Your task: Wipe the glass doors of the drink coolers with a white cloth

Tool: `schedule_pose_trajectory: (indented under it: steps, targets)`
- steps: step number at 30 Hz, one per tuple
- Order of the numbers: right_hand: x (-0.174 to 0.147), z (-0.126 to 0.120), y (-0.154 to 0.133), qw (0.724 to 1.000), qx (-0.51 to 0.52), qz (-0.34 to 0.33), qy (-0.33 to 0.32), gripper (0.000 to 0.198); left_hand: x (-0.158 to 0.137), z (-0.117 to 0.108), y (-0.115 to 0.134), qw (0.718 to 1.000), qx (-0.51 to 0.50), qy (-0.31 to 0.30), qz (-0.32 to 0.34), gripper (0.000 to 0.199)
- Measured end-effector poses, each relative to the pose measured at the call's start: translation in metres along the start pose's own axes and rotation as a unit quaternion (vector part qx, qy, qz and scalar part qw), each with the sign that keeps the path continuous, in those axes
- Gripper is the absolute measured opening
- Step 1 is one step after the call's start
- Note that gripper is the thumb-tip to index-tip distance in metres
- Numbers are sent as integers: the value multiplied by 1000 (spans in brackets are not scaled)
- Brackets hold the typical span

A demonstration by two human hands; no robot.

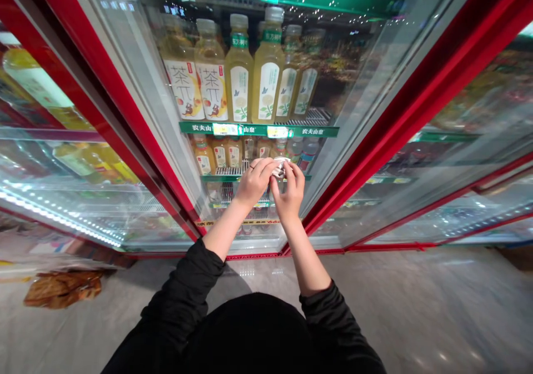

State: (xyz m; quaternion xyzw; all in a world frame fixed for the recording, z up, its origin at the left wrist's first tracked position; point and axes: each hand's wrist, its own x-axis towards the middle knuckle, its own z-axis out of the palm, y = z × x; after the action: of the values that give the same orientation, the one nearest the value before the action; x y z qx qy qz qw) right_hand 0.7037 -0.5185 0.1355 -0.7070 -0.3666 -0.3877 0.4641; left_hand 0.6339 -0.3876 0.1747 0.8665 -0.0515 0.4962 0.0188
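Both hands meet in front of a glass cooler door (350,79). Between them is a small crumpled white thing (280,166), like a wadded tissue or cloth; the fingers cover part of it. My left hand (255,182) has its fingertips closed on its left side. My right hand (288,192) pinches it from the right, the thumb below and the fingers bent over the top. Behind the glass, tea bottles (240,79) with white and green labels stand on a green-edged shelf (254,130).
Red door frames (375,107) rise on both sides of the glass. More drinks (41,82) fill the cooler section at left. A brown crumpled bag (62,289) lies on the grey floor (416,307) at lower left. Smaller bottles (220,153) stand on a lower shelf.
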Motion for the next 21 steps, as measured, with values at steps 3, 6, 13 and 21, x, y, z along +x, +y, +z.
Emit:
schedule_pose_trajectory:
  steps: [3, 6, 13, 21]
  targets:
    - [14, -1, 9, 999, -24, 5, 25, 37, -7, -14, -12, 998, -29, -42, 22, 38]
    - [24, 8, 10, 996, -73, 10, 58, 37, -16, -40, -35, 997, -23, -57, 42, 45]
    - [-6, 30, 6, 988, -126, -49, 75, 36, -22, -82, -76, 992, 36, -51, 112, 69]
    - [15, 40, 4, 964, -82, 48, 250, 37, -30, -91, -88, 988, 98, -51, 113, 87]
